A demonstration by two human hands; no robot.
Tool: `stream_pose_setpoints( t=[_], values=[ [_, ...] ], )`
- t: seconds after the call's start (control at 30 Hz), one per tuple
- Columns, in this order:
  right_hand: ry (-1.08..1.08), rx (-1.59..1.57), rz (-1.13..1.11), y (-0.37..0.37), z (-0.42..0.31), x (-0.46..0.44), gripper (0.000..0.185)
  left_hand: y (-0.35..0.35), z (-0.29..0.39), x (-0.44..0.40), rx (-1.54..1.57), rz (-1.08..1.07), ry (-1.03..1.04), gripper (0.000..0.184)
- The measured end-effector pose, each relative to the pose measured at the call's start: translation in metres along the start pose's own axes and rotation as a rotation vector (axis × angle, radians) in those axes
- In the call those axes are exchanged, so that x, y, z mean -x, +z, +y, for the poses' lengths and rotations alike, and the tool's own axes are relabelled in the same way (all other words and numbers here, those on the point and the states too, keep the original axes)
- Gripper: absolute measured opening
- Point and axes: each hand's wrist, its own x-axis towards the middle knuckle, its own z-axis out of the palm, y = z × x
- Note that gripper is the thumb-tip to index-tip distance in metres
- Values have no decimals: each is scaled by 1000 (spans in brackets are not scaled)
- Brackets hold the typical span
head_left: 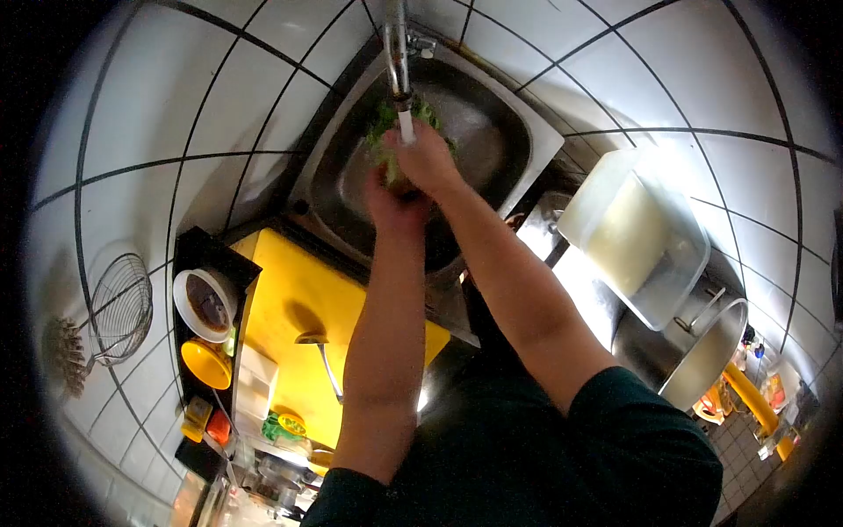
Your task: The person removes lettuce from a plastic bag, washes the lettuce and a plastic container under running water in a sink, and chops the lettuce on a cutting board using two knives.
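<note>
A bunch of leafy greens [386,125] is in the metal sink [488,123], below the faucet [398,66]. Water runs from the spout onto it and onto my right hand [427,158]. My left hand [395,204] is wrapped round the pale lower end of the greens, closed on it. The right one lies over the bunch and touches it. Its fingers are partly hidden and blurred, so I cannot tell how they are closed.
Left of the sink, a ladle [320,351] lies on a yellow cutting board [303,281], beside a white bowl [204,306] and a yellow bowl [207,364]. A wire strainer [121,307] hangs on the tiles. At right stand a translucent plastic tub [645,237] and a large metal pot [702,351].
</note>
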Motion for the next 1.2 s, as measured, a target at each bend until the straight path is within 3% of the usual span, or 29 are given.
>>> stream_pose_setpoints(
  t=[0.07, 0.17, 0.2, 0.3, 0.4, 0.5, 0.6, 0.67, 0.73, 0.83, 0.9, 0.93, 1.03, 1.1, 1.17, 1.2],
  values=[
    [84, -210, 1, -4, 6, -5, 45, -3, -5, -10, -84, -59, 96, 43],
    [213, -686, 194, -12, 14, 2, 40, -4, -12, -26, -237, -64, 150, 39],
    [398, -957, 211, -14, 13, 0, 40, -5, -13, -29, -294, -51, 151, 37],
    [382, -1009, 189, -11, 43, -11, 41, -10, -11, -33, -444, -93, 204, 35],
    [-23, 197, 143, -21, 54, -13, 43, -8, -6, -25, -452, 24, 169, 35],
    [219, -319, 351, -32, 23, -18, 36, -7, -6, -11, -385, 29, 131, 36],
    [242, -758, 229, -40, 2, -55, 29, -18, -2, -13, -456, -11, 125, 37],
    [255, -1048, 168, -49, -1, -77, 27, -29, 6, -11, -595, 24, 123, 52],
    [143, -1558, 77, -53, -14, -98, 28, -16, -3, 1, -737, 35, 147, 65],
    [-14, -2002, 149, -79, -43, -86, 30, -31, 12, -4, -814, -68, 183, 73],
    [-270, -1884, 247, -78, -34, -83, 36, 4, 1, 44, -973, 167, 269, 73],
    [-386, -1825, 281, -76, -29, -78, 39, 2, 0, 50, -964, 93, 299, 72],
    [-40, -1078, 417, -72, 8, -40, 48, -6, 10, 62, -961, -22, 382, 70],
    [209, -872, 629, -39, 26, 7, 55, -10, 13, 65, -997, 15, 396, 70],
    [599, -935, 464, -16, 36, 50, 62, -24, 22, 68, -998, -92, 424, 69],
    [603, -1254, 253, 14, 61, 51, 66, -32, 24, 68, -1000, -152, 425, 69]
  ],
)
